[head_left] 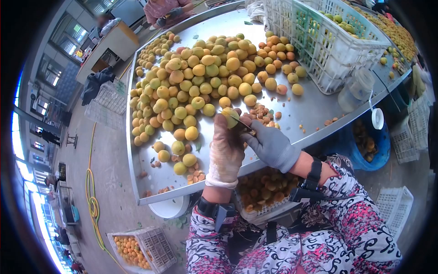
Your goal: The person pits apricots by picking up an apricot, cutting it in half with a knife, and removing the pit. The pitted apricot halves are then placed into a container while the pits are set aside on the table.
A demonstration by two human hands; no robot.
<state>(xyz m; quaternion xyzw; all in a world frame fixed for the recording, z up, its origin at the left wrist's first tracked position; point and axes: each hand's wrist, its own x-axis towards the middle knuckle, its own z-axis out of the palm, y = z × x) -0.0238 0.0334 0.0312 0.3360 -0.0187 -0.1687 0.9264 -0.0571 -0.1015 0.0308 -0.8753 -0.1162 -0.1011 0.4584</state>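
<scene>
My left hand [226, 153], in a stained whitish glove, grips a yellow-green apricot [230, 118] above the near part of the metal table [214, 162]. In a grey glove, my right hand [274, 146] is closed around a small knife [242, 124], whose blade is against the apricot. My fingers partly cover the blade and handle. A large heap of apricots [187, 82] lies just beyond my hands. Small brown-orange pits or pieces [259, 113] are scattered beside the knife. Below the table edge, a crate [258, 214] holds what look like cut apricots [269, 189].
A white plastic crate [328, 68] stands at the table's right, with a clear jar [357, 89] beside it. A blue tub [378, 160] sits lower right. On the floor are a crate of apricots [157, 251] and a yellow hose [92, 205]. Another person's hands [169, 16] work opposite.
</scene>
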